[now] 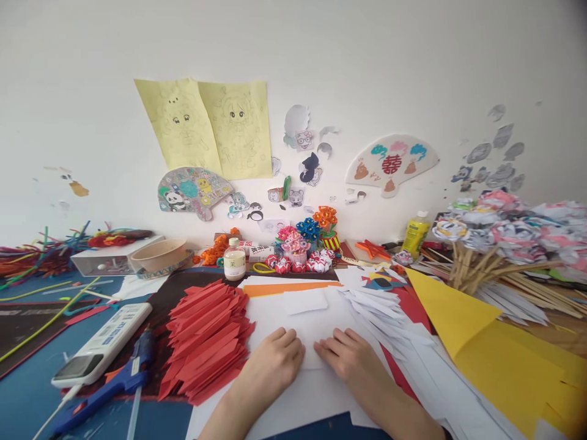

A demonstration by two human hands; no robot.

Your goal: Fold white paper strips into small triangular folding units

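Bright, diffuse light; soft shadows, stretched edges.

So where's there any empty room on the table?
Blue table shows at the near left, between the dark mat and white device. The white paper is bare just below the left hand and right hand. It's crowded along the wall, and at the right with paper flowers, sticks and yellow paper.

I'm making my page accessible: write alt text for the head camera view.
A person's left hand and right hand rest on white paper at a craft table, between red paper strips and white strips. A blue glue gun lies on the left; colorful flowers stand behind, below drawings on the wall.
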